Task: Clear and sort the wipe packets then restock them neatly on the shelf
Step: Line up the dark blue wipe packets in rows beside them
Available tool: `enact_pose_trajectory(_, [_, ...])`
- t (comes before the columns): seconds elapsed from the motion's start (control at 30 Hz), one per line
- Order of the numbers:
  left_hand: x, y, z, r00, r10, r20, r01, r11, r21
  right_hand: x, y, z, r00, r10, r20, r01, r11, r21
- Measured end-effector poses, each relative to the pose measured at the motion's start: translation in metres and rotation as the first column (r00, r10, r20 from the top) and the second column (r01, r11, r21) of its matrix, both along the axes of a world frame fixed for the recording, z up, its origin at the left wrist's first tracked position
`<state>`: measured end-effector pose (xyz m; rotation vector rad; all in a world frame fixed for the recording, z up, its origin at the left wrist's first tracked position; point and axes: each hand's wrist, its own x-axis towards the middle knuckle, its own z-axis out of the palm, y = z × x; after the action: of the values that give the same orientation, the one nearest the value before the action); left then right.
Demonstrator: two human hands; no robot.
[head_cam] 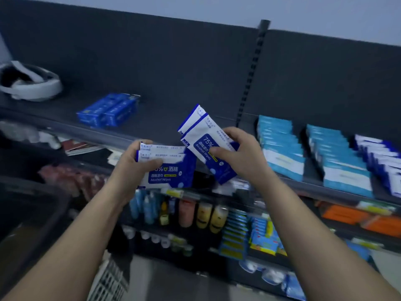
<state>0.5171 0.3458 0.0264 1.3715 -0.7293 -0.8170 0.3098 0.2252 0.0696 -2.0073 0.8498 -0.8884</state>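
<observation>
Nearest the camera, two bare forearms ran up from the bottom edge to hands held close together in front of the shelf point(165, 114). The left hand point(134, 164) gripped a flat pair point(173, 170) of wipe packets, two by their stacked white top edges, with its thumb across the front and fingertips hooked over the top. The right hand point(237, 151) gripped a tilted pair point(202, 135), again two, one offset behind the other and leaning up to the left. Its thumb pressed the blue label and its fingers curled over the upper right edge. Whether the pairs touched at their near corners could not be told. All four packets were white above and blue below, marked Alcohol Wipes, and hung in the air just in front of the shelf lip, none resting on it.

Below the hands, lower tiers held blurred bottles point(204, 213), too soft to count. On the shelf to the right stood two rows of light-blue packs point(282, 148), then one row of blue-and-white packets point(382, 164) cut off by the frame edge. Farther back on the left lay blue boxes point(108, 110), at least two side by side. At the far left sat one white headset point(32, 88) against the dark back panel point(152, 61).
</observation>
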Motion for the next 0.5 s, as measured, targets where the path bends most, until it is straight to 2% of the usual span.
enact_pose_trajectory(0.23, [-0.144, -0.08, 0.011, 0.969, -0.169, 0.181, 0.175, 0.984, -0.016, -0.16, -0.045, 0.008, 0.982, -0.184, -0.041, 0.184, 0.983, -0.001])
enact_pose_trajectory(0.5, [-0.29, -0.167, 0.016, 0.936, -0.31, 0.166, 0.31, 0.95, 0.024, -0.313, -0.082, 0.011, 0.94, -0.336, -0.06, 0.337, 0.942, 0.004])
